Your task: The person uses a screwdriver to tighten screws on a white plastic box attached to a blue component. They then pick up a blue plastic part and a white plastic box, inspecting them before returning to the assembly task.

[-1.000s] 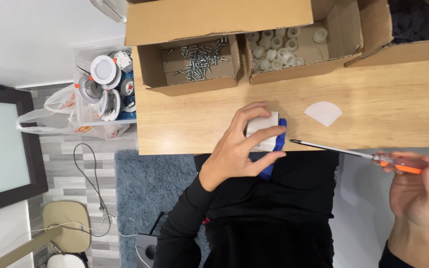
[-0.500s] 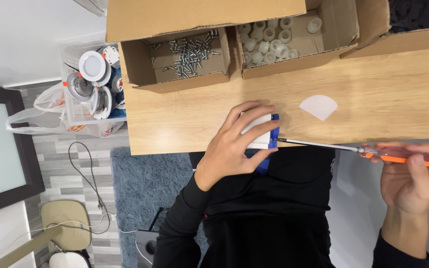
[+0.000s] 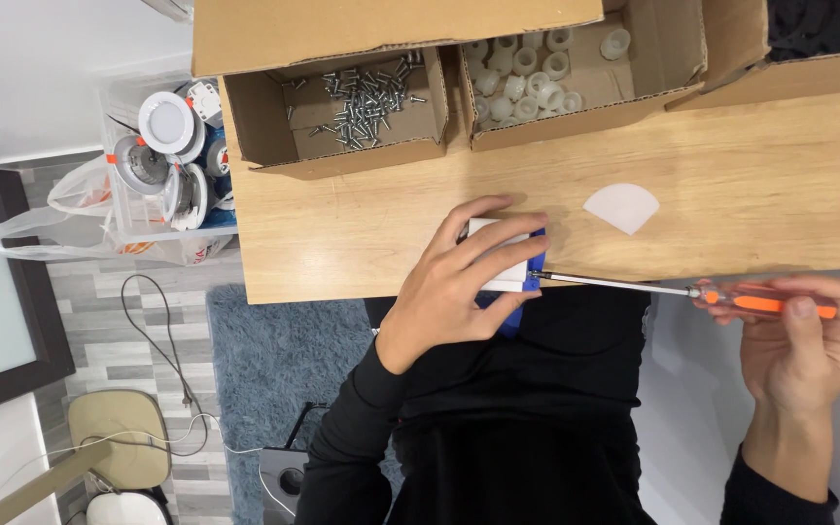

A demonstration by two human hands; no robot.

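Right at the near edge of the table [image 3: 342, 243], my left hand [image 3: 459, 292] is clamped over a small white and blue block [image 3: 509, 272], fingers curled across its top and pressing it down where the wood ends above my lap. My right hand [image 3: 799, 340] hangs off the table's edge, closed around the orange handle of a long screwdriver [image 3: 692, 292], whose thin shaft runs level along the edge to meet the block's side. Beyond the block lies open wood, with only a white fan-shaped piece [image 3: 622, 206] near. Cardboard boxes line the far edge: one of screws [image 3: 362, 97], one of white caps [image 3: 527, 73].
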